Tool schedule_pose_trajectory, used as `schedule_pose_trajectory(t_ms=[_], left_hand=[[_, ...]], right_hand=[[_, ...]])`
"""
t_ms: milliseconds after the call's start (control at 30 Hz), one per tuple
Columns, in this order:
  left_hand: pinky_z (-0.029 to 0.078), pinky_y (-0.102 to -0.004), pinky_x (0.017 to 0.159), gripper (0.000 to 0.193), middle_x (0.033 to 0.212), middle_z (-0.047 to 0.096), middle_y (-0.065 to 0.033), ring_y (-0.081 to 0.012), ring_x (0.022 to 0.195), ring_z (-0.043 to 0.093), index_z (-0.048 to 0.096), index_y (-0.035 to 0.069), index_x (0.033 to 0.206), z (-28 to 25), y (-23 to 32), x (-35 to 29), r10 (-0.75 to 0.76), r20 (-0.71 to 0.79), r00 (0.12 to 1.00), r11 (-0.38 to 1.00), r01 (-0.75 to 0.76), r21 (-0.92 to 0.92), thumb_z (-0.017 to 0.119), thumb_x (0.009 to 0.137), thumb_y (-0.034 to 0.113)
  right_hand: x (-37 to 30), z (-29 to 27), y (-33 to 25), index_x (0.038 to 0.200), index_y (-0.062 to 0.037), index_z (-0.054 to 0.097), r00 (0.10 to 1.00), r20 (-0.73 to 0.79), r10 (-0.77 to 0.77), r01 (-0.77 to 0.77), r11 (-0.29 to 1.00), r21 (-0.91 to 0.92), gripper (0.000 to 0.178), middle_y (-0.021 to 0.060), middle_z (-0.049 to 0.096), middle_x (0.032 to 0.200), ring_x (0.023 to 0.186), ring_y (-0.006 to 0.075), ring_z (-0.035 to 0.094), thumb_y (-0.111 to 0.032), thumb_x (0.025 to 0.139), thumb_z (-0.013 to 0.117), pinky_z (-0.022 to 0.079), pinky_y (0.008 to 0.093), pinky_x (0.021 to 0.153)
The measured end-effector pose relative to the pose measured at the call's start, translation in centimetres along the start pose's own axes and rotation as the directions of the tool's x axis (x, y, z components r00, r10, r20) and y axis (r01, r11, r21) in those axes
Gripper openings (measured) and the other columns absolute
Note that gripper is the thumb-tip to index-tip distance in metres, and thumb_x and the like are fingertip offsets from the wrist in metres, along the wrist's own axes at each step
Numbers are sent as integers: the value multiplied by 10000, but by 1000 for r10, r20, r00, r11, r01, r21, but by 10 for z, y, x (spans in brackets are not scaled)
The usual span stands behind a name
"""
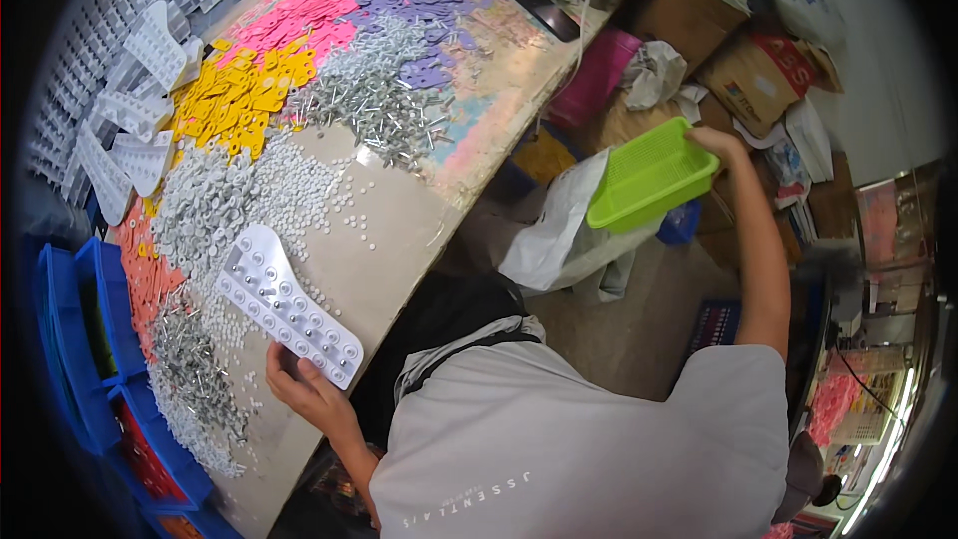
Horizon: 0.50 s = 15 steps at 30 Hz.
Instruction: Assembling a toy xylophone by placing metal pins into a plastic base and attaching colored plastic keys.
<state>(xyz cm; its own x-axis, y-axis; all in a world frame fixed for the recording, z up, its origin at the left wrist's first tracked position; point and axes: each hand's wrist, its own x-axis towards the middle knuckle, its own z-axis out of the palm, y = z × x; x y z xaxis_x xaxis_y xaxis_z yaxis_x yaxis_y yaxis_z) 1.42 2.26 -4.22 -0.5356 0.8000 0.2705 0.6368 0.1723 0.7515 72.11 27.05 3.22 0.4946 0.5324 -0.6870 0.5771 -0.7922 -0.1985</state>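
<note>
At the near edge of the table, my left hand point(311, 394) grips the lower end of a white moulded plastic board point(284, 299). Rows of round cups cover this board, and small metal pins stand in some of them. Out to the right, past the table edge, my right hand point(717, 143) is closed on the rim of a green plastic basket point(644, 175). The basket is tilted, and no contents show in it. Beneath the basket is a white plastic sack point(559, 240). Small white round pieces point(289, 175) are heaped beyond the board.
Yellow tags point(239, 95), pink tags point(309, 15), purple tags point(419, 0) and metal pins point(374, 100) lie piled on the table. More white boards point(150, 50) stack at far left. Blue bins point(100, 319) line the left edge. A phone point(547, 15) lies near cardboard boxes point(753, 80).
</note>
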Motion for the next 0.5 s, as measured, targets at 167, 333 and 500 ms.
schedule_pose_trajectory(t_ms=[167, 333, 500], left_hand=[[381, -443, 1049, 465, 1266, 536, -198, -344, 1192, 506, 488, -45, 1332, -12, -15, -13, -91, -123, 988, 994, 83, -70, 473, 1046, 322], [349, -474, 1043, 433, 1240, 563, -202, -379, 1170, 510, 514, -26, 1290, -3, -1, -6, -33, -32, 999, 999, 34, 6, 532, 1006, 301], [340, -497, 1040, 532, 1258, 553, -204, -395, 1191, 491, 488, -36, 1357, -8, 7, 3, 4, 52, 999, 999, -6, 40, 578, 973, 322]], right_hand=[[-11, 144, -103, 1517, -58, 351, 939, 343, 26, 64, 967, -248, 863, 194, 543, 1423, 1212, 499, 559, -706, 947, 372, 466, 606, 1007], [-52, 153, -72, 771, 91, 628, 932, 101, -349, 358, 839, -409, 663, 226, 665, 621, 507, 278, 683, -523, 991, 507, 557, 432, 503], [-211, 180, -164, 854, 5, 603, 223, -455, -862, 733, 456, -506, 316, 125, 581, 681, 636, 222, 597, -257, 1013, 527, 478, 391, 634]])
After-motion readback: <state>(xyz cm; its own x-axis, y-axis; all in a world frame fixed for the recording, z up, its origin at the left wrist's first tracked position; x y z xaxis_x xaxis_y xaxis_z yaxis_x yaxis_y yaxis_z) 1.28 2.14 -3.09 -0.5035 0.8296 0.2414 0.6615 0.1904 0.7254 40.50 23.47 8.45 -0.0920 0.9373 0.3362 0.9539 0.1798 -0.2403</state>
